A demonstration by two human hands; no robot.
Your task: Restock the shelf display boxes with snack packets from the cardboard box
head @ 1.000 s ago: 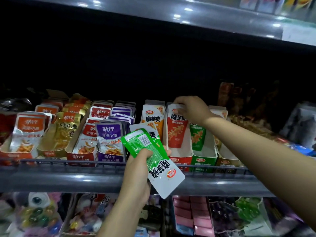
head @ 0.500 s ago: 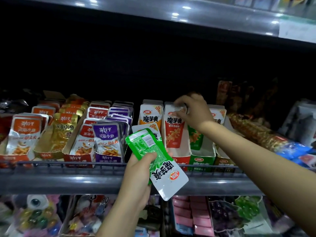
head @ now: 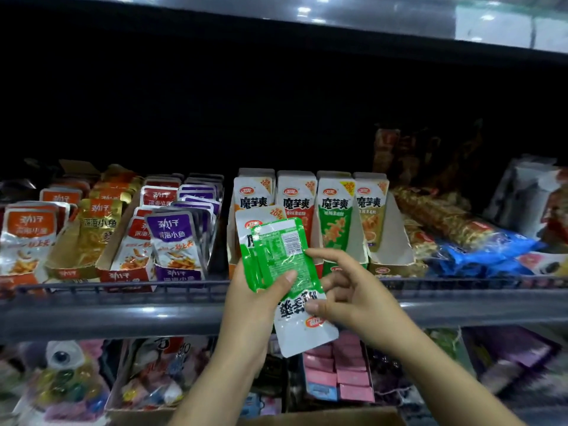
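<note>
Left hand (head: 258, 290) grips stack of green snack packets (head: 278, 256), thumb across front; right hand (head: 347, 290) pinches lower edge of same stack; stack held just in front of green display box (head: 344, 265); packets likely light, floppy, slick film; best pinched by sealed edges.

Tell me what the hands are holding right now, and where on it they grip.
The left hand holds a small stack of green snack packets by their lower left side, thumb across the front. The right hand pinches the white lower end of one packet.
</note>
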